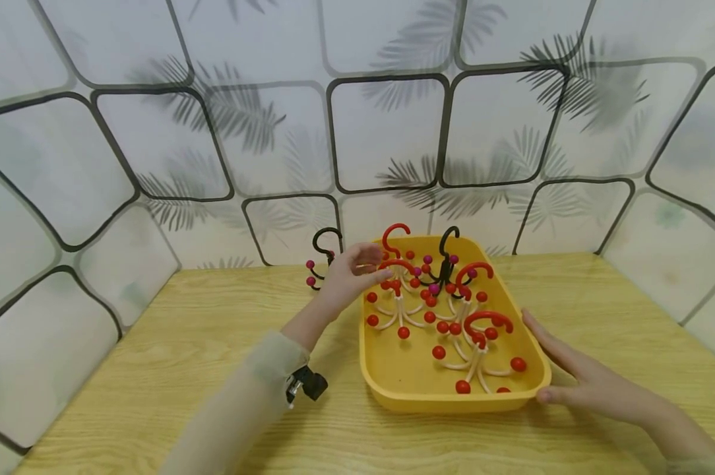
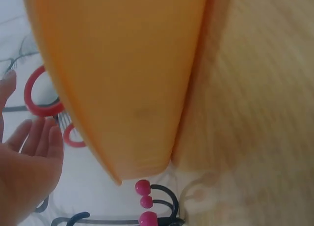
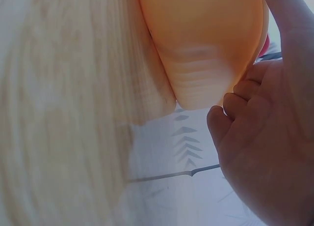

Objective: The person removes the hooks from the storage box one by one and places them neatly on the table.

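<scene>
A yellow plastic tray (image 1: pixel 393 379) holds several hook hangers with cream prongs tipped by red balls, such as the front red-hooked hanger (image 1: pixel 479 349). Among them stands a black hanger (image 1: pixel 445 270) with magenta balls. My left hand (image 1: pixel 351 274) hovers over the tray's left rim by the red hooks, its fingers loosely bent and nothing visible in them. Behind that hand, outside the tray, a second black hanger (image 1: pixel 320 243) is partly hidden; its magenta balls (image 2: pixel 143 187) show in the left wrist view. Against the tray's right side rests my right hand (image 1: pixel 595 382), fingers along the wall.
The tray stands on a light wood-grain table (image 1: pixel 173 369). A patterned wall covering (image 1: pixel 387 132) with dark outlines and leaf prints rises behind the table and along both sides. A small black camera (image 1: pixel 307 382) sits on my left wrist.
</scene>
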The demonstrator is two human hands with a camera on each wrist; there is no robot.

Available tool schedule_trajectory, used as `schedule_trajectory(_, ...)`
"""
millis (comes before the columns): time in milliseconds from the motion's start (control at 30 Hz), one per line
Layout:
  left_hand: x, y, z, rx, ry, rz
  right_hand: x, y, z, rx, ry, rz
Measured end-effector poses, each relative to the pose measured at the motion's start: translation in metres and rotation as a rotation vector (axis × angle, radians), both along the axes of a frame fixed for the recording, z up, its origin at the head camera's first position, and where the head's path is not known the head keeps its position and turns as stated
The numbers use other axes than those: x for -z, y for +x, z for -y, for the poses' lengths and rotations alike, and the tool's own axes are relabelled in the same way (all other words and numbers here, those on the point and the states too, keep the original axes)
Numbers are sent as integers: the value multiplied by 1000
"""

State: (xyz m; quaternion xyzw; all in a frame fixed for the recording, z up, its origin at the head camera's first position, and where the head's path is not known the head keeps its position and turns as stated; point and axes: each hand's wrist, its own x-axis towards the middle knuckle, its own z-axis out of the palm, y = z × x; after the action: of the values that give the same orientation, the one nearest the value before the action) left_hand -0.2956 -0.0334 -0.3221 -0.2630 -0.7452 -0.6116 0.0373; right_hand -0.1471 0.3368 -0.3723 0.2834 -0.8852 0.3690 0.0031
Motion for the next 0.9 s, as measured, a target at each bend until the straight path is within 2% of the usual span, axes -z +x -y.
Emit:
schedule_trajectory(167, 6, 6, -5, 20, -68, 30, 1, 0, 0, -5, -6, 1)
schedule_trajectory(367, 13, 8, -8, 21, -111, 61, 1, 0, 0, -4, -5, 2)
schedule_trajectory(800, 18, 5, -15, -55, -149, -54, 0, 0, 1, -4, -16, 20)
schedule_trajectory(900, 20, 5, -16, -73, -132, -54, 0, 1, 1, -2, -13, 17)
